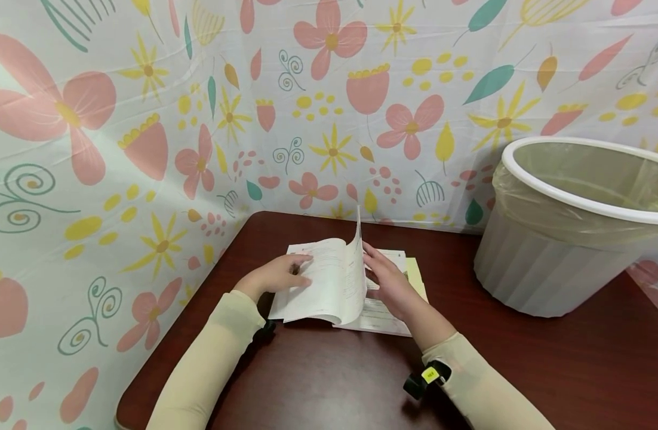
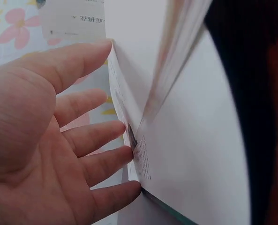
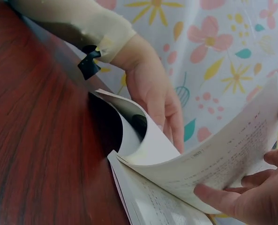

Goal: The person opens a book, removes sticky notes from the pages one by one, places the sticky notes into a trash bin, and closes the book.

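Bin [image 1: 538,269] | translucent bag [image 1: 549,218] inside (overhanging outside too) | left hand [image 1: 275,275], right hand [image 1: 391,283]: fingers apart, touching book [image 1: 326,275]

head: bright, soft tabletop [image 1: 307,376] glare | left wrist: dim, near pages [image 2: 183,47] blurred | right wrist: softish

Behind the bare left hand [image 1: 277,276] comes a pale cream sleeve [image 1: 213,358] of smooth, close-fitting cloth, a greyer patch showing just back from its cuff, where a small black wrist device [image 1: 265,330] juts out. Behind the bare right hand [image 1: 391,283] runs a matching cream sleeve [image 1: 492,382]; at its wrist end sits a chunky black mount [image 1: 415,386] with a bright yellow label [image 1: 430,375], its dark print too small to read.
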`<state>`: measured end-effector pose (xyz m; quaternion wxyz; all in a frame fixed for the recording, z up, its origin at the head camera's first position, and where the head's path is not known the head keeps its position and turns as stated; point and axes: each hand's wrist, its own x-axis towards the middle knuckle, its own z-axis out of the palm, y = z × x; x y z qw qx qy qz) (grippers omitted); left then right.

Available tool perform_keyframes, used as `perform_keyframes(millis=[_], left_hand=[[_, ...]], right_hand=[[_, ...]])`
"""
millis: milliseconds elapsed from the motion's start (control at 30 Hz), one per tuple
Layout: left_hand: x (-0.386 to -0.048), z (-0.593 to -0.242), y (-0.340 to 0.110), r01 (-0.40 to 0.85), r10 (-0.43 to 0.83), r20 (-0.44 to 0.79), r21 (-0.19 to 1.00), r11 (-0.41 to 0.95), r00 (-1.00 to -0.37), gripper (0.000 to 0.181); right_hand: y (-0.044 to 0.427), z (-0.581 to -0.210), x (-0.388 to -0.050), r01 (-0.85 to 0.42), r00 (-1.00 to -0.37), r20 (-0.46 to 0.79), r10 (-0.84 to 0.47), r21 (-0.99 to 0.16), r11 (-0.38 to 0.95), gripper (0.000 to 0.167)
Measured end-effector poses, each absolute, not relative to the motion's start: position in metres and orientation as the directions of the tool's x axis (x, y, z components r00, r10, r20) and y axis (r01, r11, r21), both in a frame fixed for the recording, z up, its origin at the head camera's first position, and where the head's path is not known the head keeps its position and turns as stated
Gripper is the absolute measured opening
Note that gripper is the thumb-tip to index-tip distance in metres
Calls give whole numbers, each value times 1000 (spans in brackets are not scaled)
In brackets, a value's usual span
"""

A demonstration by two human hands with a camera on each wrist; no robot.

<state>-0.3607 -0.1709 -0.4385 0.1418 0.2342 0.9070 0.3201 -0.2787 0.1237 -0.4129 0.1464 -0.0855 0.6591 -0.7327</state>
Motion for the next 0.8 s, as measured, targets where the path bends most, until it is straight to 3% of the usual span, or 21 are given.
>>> perform_keyframes(millis=[267,500,800], left_hand=[[-357,-439,-174,300,476,-128,629,717,-870,70],[-354,-437,-178,313,474,-129,597,739,-871,68],[-355,-436,-186,323,461,-113,568,757,-880,61]], right_hand=[[105,-416,-279,52,-950,-53,-308,-999,12,61],[91,-421,-274,-67,-950,-6,-312,-973,221,64],[80,-429,-263,-218,-937,43,-347,-847,484,67]])
